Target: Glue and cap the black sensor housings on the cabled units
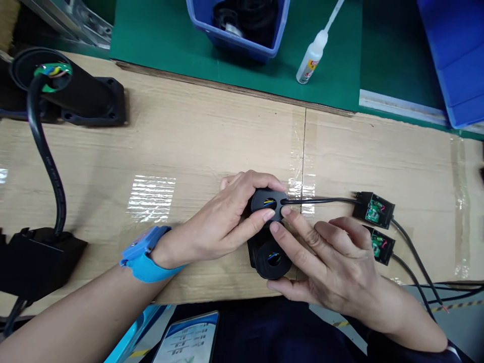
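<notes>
My left hand [227,217], with a blue wrist strap [145,254], wraps its fingers round a black round housing [266,203] that has coloured wires showing in its hole. My right hand [321,262] rests beside it, index and middle fingertips touching the housing's right side where a black cable [321,200] comes out. That cable runs right to a small black box with a green circuit board [374,210]. A second black ring-shaped part [273,259] lies just below, against my right thumb. A second circuit board box [382,246] sits behind my right hand.
The work surface is taped cardboard [170,151]. A black housing with a thick cable [68,93] stands far left, another black block [34,257] at the left edge. A blue bin of black parts [242,25], a glue bottle [313,55] and a blue crate [457,55] sit at the back.
</notes>
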`<act>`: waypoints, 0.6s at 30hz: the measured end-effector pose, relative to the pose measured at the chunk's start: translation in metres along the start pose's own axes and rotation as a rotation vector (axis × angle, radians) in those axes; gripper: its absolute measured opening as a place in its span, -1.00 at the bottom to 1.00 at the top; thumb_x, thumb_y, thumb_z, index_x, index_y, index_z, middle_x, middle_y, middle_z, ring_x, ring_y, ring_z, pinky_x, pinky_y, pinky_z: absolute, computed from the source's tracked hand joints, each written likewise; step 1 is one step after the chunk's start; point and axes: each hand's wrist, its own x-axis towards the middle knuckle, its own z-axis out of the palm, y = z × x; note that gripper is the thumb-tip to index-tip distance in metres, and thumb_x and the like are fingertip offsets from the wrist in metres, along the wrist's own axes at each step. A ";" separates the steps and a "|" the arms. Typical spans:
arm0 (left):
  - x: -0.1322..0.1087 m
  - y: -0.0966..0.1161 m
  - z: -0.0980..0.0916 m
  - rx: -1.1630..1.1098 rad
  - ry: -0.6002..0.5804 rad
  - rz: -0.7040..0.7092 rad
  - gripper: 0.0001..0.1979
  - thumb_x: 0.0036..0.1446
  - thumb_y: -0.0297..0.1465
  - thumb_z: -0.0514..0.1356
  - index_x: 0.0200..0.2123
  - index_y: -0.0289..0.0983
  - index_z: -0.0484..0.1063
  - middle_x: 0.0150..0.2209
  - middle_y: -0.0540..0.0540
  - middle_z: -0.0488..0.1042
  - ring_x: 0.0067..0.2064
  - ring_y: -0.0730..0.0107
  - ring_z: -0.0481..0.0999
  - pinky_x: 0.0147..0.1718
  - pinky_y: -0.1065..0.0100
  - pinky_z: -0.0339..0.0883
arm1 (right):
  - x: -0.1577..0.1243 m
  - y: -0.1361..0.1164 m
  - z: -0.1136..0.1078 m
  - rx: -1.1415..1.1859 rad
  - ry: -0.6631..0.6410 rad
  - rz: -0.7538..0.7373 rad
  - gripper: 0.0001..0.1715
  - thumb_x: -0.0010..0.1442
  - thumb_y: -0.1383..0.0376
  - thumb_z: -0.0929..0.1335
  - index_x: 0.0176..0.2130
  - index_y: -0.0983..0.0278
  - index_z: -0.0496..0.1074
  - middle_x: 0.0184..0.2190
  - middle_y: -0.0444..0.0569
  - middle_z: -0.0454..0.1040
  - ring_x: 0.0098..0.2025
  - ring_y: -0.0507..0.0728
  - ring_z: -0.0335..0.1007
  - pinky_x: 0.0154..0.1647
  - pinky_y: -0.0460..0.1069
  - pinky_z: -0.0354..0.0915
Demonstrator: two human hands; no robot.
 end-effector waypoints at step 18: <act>-0.003 0.002 -0.007 0.308 0.049 0.057 -0.71 0.36 -0.39 0.15 0.12 -0.08 0.41 0.25 -0.06 0.41 0.33 0.09 0.28 0.24 0.02 0.13 | 0.000 -0.003 0.001 0.035 0.049 0.039 -0.34 0.39 -0.14 0.29 -0.04 0.41 0.51 0.22 0.18 0.43 -0.08 0.20 0.43 0.08 0.13 0.23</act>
